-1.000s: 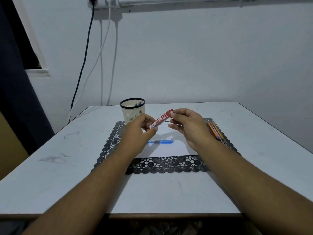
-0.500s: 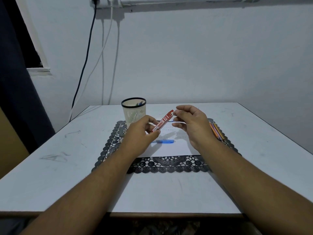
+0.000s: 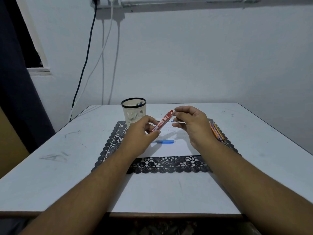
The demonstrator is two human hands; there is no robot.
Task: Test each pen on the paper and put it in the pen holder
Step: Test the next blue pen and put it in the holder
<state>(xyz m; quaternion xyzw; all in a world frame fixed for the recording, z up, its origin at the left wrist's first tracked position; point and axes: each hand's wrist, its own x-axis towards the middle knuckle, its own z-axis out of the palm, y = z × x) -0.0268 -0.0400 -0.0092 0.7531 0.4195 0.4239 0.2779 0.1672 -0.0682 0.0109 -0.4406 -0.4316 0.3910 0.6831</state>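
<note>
One red tube (image 3: 162,123), printed with white lettering, is held between my two hands above the far half of the paper (image 3: 172,147), tilted so its upper end points to the far right. My left hand (image 3: 141,133) pinches its lower end between thumb and curled fingers. My right hand (image 3: 191,123) has thumb and forefinger closed at the tube's upper end, the other fingers loosely curled below; whether those two fingertips actually clamp the cap or only touch it I cannot tell for sure.

One blue pen (image 3: 163,141) lies flat on the paper, crosswise, under the hands and touched by neither.

One white sheet of paper lies at the middle of a black lace mat (image 3: 169,165), faint rows of marks showing on its far half.

One pen holder (image 3: 134,111), cream with a black rim and slotted wall, stands upright at the mat's far left corner; at least one blue pen top shows inside it.

Several coloured pens (image 3: 217,133) lie bundled along the mat's right edge, partly hidden behind my right wrist.

One white table (image 3: 67,150) carries all of it, with scuff marks toward its left edge.

Three cables (image 3: 103,65), one dark and two white, hang down the wall beyond the table's far left corner.
</note>
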